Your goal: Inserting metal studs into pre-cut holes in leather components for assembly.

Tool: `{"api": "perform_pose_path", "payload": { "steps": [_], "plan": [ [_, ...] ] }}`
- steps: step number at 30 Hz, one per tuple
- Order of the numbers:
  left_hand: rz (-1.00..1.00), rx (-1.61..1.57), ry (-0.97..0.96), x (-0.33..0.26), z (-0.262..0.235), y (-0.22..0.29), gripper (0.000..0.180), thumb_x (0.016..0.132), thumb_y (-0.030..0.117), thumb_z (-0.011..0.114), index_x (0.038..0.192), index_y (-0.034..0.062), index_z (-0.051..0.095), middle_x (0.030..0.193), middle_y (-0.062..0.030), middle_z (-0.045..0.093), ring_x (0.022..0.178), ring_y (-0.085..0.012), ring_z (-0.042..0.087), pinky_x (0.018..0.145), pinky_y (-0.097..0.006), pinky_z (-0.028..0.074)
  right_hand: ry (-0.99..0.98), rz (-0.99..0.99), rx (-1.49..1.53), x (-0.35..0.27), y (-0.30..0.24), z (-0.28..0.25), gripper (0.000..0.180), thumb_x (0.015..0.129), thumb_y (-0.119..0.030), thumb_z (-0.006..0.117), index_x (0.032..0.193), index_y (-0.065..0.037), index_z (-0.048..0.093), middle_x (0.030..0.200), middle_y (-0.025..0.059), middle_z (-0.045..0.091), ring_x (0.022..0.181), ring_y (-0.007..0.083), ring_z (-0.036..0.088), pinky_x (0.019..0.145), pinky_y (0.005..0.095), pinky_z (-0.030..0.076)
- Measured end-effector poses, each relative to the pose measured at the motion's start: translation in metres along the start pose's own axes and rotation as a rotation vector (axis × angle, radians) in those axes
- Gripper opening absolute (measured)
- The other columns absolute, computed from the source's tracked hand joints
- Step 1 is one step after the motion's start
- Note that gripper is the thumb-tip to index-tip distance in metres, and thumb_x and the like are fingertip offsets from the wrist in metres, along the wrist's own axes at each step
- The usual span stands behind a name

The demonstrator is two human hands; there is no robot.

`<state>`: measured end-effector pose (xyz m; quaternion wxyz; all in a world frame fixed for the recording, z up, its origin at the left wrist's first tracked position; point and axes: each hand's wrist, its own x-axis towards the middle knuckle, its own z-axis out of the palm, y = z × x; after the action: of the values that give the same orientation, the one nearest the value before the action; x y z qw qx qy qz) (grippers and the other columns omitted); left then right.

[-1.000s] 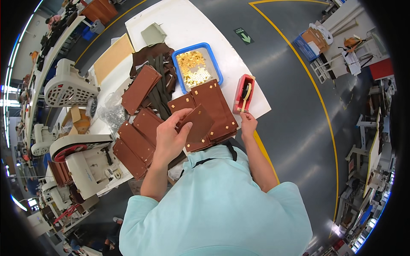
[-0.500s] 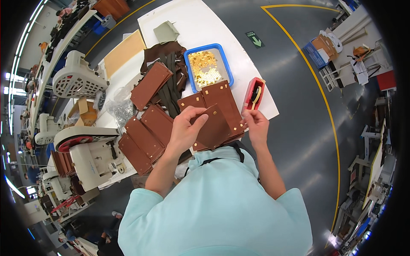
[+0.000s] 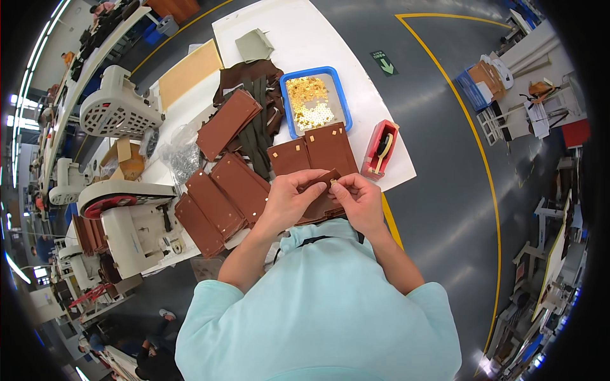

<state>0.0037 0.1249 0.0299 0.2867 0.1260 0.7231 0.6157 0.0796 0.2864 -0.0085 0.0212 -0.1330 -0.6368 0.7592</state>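
While gripped, leather piece (image 3: 319, 198), L hand (image 3: 287, 201), R hand (image 3: 358, 198)

Centre of frame: left hand (image 3: 289, 202) and right hand (image 3: 359, 200) side by side, both on a leather piece (image 3: 322, 202) held between them. Directly above: two leather panels (image 3: 314, 151) flat on the table (image 3: 311, 38). Above these: tray (image 3: 335, 87) with small metal fittings (image 3: 308, 101) inside. Right of panels: tape dispenser (image 3: 380, 148). Left of hands: stacked leather panels (image 3: 219, 197). Far left: sewing machine (image 3: 136, 222).
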Motion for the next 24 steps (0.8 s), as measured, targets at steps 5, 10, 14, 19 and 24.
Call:
{"api": "perform_pose_path", "payload": {
  "steps": [5,10,14,19,24],
  "plan": [
    [0.016,-0.004,0.019,-0.0021,-0.0007,0.0019,0.025,0.09,0.007,0.066,0.113,-0.0006,0.068,0.098,-0.0048,0.071,0.085,-0.0083,0.064,0.075,-0.024,0.054,-0.012,-0.007,-0.018,0.0022,-0.0023,0.0005,0.011,0.094,-0.006,0.062,0.094,0.005,0.061,0.085,0.0058,0.068,0.078,0.0101,0.066,0.074,0.0243,0.056],
    [-0.007,0.014,0.018,-0.0026,0.0001,0.0015,0.024,0.091,0.006,0.064,0.113,-0.0003,0.069,0.097,-0.0044,0.071,0.085,-0.0079,0.064,0.075,-0.023,0.053,-0.018,-0.021,-0.044,0.0031,-0.0005,-0.0014,0.01,0.093,-0.006,0.063,0.092,0.004,0.062,0.083,0.006,0.068,0.077,0.0099,0.066,0.072,0.0242,0.056],
    [-0.001,0.037,0.02,-0.0035,0.0003,0.0036,0.023,0.091,0.007,0.064,0.112,-0.0005,0.069,0.097,-0.0044,0.071,0.085,-0.0079,0.064,0.075,-0.024,0.053,-0.027,-0.018,-0.067,0.0038,-0.0016,-0.0015,0.011,0.093,-0.006,0.064,0.092,0.004,0.063,0.082,0.0061,0.068,0.076,0.0096,0.065,0.07,0.0238,0.055],
    [0.006,0.18,0.025,-0.0041,0.0009,0.0061,0.022,0.09,0.006,0.063,0.111,0.0007,0.069,0.093,-0.0047,0.072,0.081,-0.0076,0.065,0.073,-0.024,0.054,-0.017,-0.003,-0.099,0.004,-0.0034,-0.0021,0.011,0.092,-0.006,0.065,0.09,0.004,0.063,0.081,0.0056,0.068,0.075,0.0088,0.064,0.069,0.0229,0.053],
    [0.104,0.283,0.048,-0.0069,0.0018,0.0048,0.021,0.089,0.012,0.063,0.108,0.0054,0.07,0.092,-0.0088,0.074,0.079,-0.0155,0.07,0.069,-0.026,0.053,-0.026,0.05,-0.087,0.0037,-0.01,-0.0022,0.011,0.09,-0.006,0.066,0.089,0.004,0.064,0.08,0.0055,0.069,0.073,0.0081,0.064,0.067,0.0224,0.052]
  ]
}}
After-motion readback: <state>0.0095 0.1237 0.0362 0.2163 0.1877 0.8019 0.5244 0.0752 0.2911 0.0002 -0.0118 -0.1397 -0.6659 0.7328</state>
